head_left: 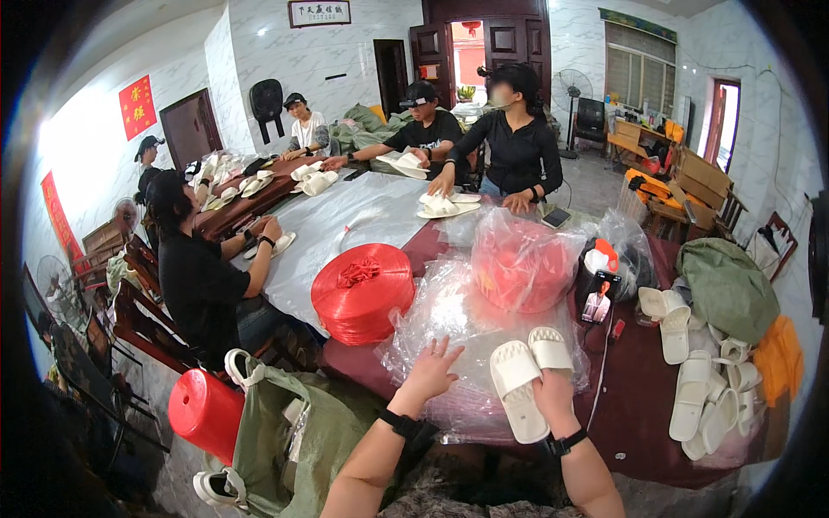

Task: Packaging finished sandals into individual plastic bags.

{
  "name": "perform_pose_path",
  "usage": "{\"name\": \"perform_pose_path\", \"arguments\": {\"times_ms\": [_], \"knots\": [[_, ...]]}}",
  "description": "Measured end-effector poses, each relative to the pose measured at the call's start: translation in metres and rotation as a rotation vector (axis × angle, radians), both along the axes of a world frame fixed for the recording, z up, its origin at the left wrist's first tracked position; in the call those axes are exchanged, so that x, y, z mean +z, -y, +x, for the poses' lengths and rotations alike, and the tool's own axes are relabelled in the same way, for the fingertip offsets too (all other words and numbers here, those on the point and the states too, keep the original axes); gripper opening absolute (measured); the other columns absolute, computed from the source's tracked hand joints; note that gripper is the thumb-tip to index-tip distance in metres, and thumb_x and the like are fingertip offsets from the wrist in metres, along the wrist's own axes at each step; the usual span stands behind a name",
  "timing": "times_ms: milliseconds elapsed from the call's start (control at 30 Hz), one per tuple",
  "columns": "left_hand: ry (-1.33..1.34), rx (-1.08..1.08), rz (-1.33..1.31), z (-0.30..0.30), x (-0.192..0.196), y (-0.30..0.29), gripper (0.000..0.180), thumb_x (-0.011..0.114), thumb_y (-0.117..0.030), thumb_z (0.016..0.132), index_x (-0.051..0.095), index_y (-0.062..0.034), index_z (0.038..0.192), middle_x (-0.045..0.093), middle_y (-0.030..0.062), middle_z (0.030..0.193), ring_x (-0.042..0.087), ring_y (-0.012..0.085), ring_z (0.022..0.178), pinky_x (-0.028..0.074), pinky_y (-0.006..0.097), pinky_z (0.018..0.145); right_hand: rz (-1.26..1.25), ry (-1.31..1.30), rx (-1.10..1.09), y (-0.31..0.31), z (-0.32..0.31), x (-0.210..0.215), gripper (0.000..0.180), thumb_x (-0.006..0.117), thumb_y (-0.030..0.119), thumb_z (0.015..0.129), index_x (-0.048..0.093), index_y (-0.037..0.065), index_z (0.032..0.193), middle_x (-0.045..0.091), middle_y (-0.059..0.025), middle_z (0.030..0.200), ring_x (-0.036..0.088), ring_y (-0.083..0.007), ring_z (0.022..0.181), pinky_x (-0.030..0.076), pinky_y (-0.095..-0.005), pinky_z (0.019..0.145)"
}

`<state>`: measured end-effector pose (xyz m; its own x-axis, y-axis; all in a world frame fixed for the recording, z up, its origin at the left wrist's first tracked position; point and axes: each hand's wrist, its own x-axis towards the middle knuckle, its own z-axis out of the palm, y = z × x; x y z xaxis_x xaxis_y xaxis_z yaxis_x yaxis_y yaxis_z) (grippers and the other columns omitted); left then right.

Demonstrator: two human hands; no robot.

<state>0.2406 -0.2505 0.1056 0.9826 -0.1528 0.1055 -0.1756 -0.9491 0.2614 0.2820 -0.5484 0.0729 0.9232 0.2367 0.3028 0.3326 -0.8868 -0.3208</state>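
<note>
Handling two cream slippers (514, 384), pinched in the right fingers (553, 382) and projecting past them, appears the step in hand; left fingers (437, 356) are spread over clear plastic (466, 393), the next move requiring steady right grip.

Here's a pair of cream slide sandals (522, 409), toes pointing away, held over glossy, crinkled clear plastic bags (447, 304)!
</note>
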Motion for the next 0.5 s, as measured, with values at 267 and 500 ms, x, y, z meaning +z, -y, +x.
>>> {"name": "perform_pose_path", "arguments": {"times_ms": [267, 500], "knots": [[0.147, 0.058, -0.014, -0.004, -0.038, 0.006, 0.049, 0.069, -0.026, 0.084, 0.061, -0.0222, 0.132, 0.041, 0.0253, 0.148, 0.051, 0.0447, 0.125, 0.045, 0.049, 0.101, 0.109, -0.071, 0.021, 0.029, -0.077, 0.024, 0.02, 0.062, 0.018, 0.084, 0.064, 0.001, 0.094, 0.066, -0.0207, 0.085, 0.064, -0.041, 0.078, 0.05, -0.0517, 0.069], [0.204, 0.155, -0.076, 0.001, -0.025, 0.025, 0.015, 0.062, -0.015, 0.086, 0.072, -0.0091, 0.095, 0.063, 0.0154, 0.126, 0.062, 0.0355, 0.11, 0.05, 0.046, 0.092, 0.203, -0.138, 0.074, 0.034, -0.109, 0.035, 0.016, 0.062, 0.017, 0.084, 0.061, 0.002, 0.091, 0.064, -0.0201, 0.081, 0.063, -0.0416, 0.076, 0.048, -0.0508, 0.066]]}}
